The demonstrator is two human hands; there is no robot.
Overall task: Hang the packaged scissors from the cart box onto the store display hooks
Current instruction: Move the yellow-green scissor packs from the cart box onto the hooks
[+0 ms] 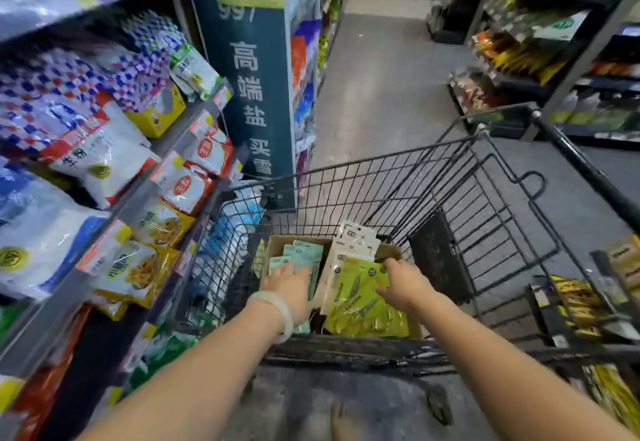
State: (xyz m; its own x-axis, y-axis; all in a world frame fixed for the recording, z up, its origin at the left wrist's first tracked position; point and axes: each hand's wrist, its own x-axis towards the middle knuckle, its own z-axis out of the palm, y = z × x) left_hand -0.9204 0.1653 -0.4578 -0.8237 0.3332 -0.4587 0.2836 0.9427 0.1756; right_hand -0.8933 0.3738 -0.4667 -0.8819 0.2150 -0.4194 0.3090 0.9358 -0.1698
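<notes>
The packaged scissors, yellow-green cards stacked with white-backed ones, lie in the right half of the cardboard box standing in the wire cart, with a stack of teal packs in the left half. Your right hand reaches down into the box with arm extended, fingers curled over the top right edge of the uppermost yellow-green pack, gripping it. Your left hand, a pale bangle on its wrist, rests palm down with fingers straight on the teal packs, holding nothing.
</notes>
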